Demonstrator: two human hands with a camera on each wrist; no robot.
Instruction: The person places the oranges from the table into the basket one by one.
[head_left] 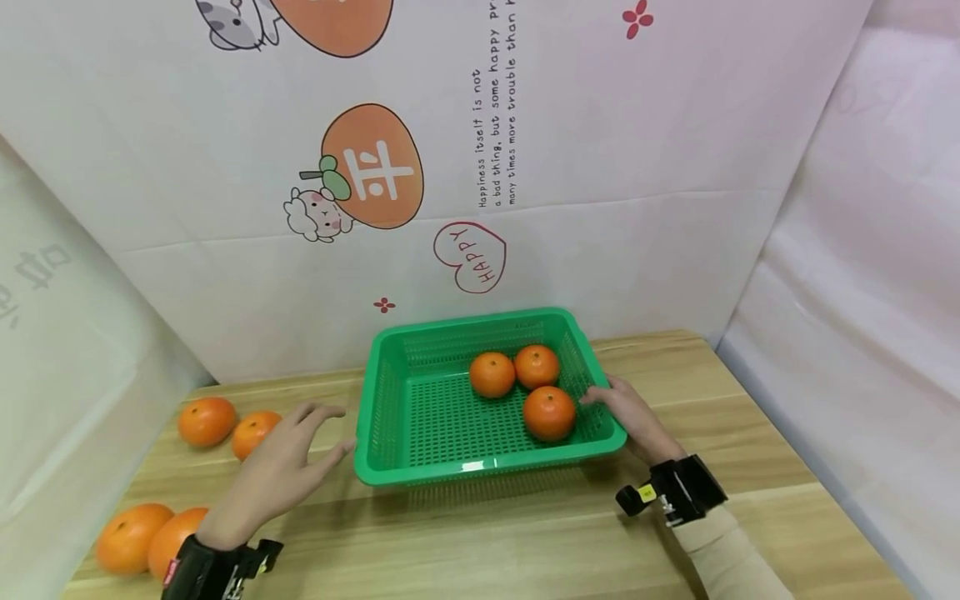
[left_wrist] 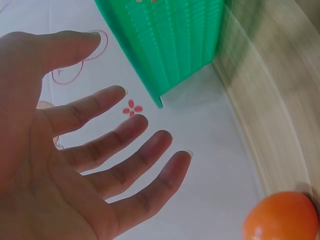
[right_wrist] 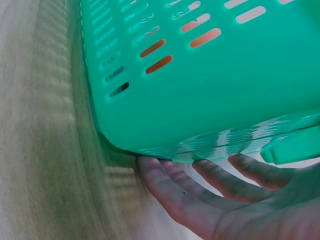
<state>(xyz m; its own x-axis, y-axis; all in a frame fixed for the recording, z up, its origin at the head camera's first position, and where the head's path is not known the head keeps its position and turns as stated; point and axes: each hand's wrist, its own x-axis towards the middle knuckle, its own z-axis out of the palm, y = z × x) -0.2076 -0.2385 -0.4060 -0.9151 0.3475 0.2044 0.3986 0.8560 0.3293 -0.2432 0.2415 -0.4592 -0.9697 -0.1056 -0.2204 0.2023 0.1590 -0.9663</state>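
A green plastic basket point(head_left: 450, 433) with slotted walls stands near the back of the wooden table. Inside it, toward the right, lie three oranges point(head_left: 550, 413). At the basket's right side my right hand point(head_left: 626, 408) grips the rim, its thumb over the edge. The fingers point(right_wrist: 175, 192) lie against the outer wall in the right wrist view. Just left of the basket hovers my left hand point(head_left: 281, 467), fingers spread and holding nothing. Its palm and separated fingertips point(left_wrist: 177, 162) show in the left wrist view, apart from the basket wall point(left_wrist: 170, 45).
Several more oranges lie on the left of the table: one at the back point(head_left: 206, 422), another partly behind the left hand point(head_left: 253, 432), and a front pair point(head_left: 133, 538). A white printed cloth point(head_left: 600, 208) hangs behind the table, with white cloth at both sides.
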